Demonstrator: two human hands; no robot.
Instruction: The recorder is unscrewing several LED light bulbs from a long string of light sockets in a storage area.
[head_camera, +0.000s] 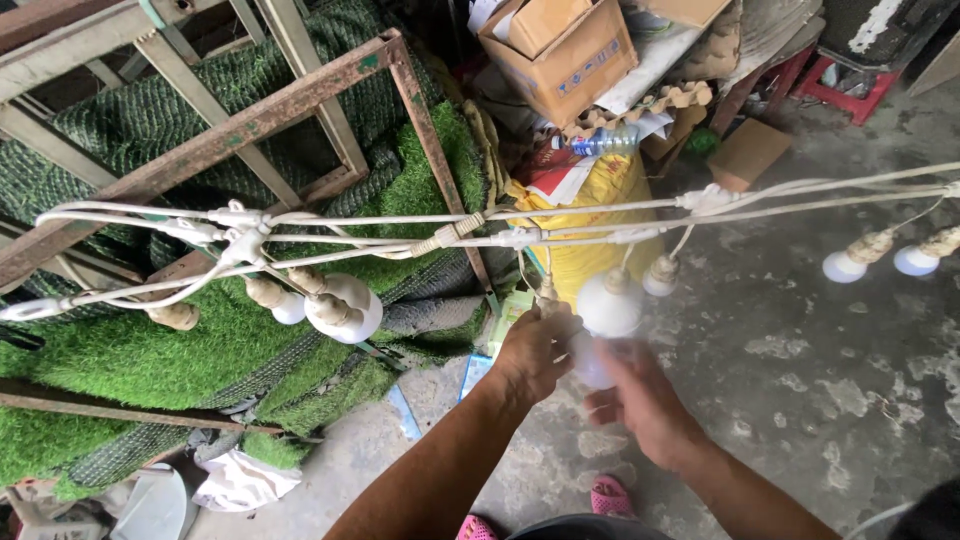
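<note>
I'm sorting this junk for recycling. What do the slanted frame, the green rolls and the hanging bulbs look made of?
Frame: looks like steel bar, its surface brown with rust and flaking paint.
Green rolls: seemingly synthetic turf, plastic blades on a dark woven backing visible at the edges.
Bulbs: matte white globes, plastic or frosted glass; hard to tell. The left hand and right hand hold one.

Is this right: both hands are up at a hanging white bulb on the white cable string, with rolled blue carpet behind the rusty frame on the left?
Not quite. In the head view, the rolled material behind the rusty frame is green artificial turf, not blue carpet. The rest holds: the left hand and right hand are both up at a hanging white bulb on the white cable string.
</note>
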